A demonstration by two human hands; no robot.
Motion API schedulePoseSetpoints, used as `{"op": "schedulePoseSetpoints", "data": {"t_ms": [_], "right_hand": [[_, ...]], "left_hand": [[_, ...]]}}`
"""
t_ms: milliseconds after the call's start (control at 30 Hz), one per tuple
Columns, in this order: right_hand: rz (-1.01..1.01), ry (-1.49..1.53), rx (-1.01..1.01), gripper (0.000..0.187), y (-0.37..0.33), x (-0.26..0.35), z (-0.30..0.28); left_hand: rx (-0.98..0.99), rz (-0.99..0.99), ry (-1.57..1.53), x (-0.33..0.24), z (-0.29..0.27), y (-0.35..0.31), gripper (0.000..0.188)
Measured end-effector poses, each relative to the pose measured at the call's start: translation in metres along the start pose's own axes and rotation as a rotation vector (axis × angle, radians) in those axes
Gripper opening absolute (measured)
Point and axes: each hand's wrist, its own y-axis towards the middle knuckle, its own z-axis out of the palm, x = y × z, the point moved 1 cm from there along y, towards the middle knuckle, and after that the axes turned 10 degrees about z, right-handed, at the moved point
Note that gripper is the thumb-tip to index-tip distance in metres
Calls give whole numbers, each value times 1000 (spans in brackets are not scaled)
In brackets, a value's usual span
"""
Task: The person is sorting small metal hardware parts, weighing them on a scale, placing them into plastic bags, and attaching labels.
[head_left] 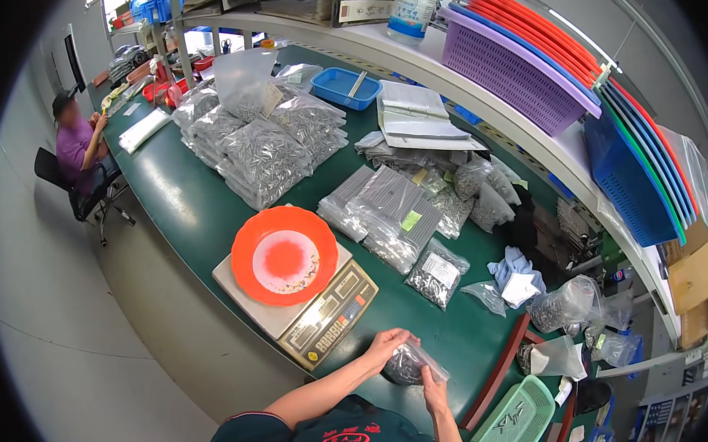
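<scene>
Both my hands hold a clear plastic bag (406,365) filled with small dark metal parts, just above the green tabletop near its front edge. My left hand (388,347) is closed on the bag's upper left side. Gripping its right edge is my right hand (434,386). To the left of them stands a weighing scale (327,316), with an orange plastic bowl (247,260) resting on its pan. A few small bits lie inside the bowl. Beyond my hands sits another bag of metal parts (438,274) with a white label.
Large bags of metal pins (265,157) are piled at the back left; bundled grey rods (393,202) lie mid-table. A green basket (514,418) with a few metal pieces stands at the right. Above runs a shelf with a purple basket (507,70). A co-worker (82,148) sits far left.
</scene>
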Motion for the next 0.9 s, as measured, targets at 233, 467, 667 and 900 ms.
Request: {"op": "schedulePoseSetpoints", "data": {"t_ms": [233, 467, 667, 900], "right_hand": [[-29, -14, -1, 32, 0, 0, -1], [-12, -38, 21, 34, 2, -5, -6], [-50, 19, 39, 36, -4, -4, -7], [-101, 176, 6, 37, -6, 0, -5]], "left_hand": [[5, -29, 3, -4, 3, 0, 24], [35, 40, 2, -17, 8, -6, 24], [44, 20, 124, -3, -11, -13, 23], [15, 44, 180, -12, -4, -14, 22]]}}
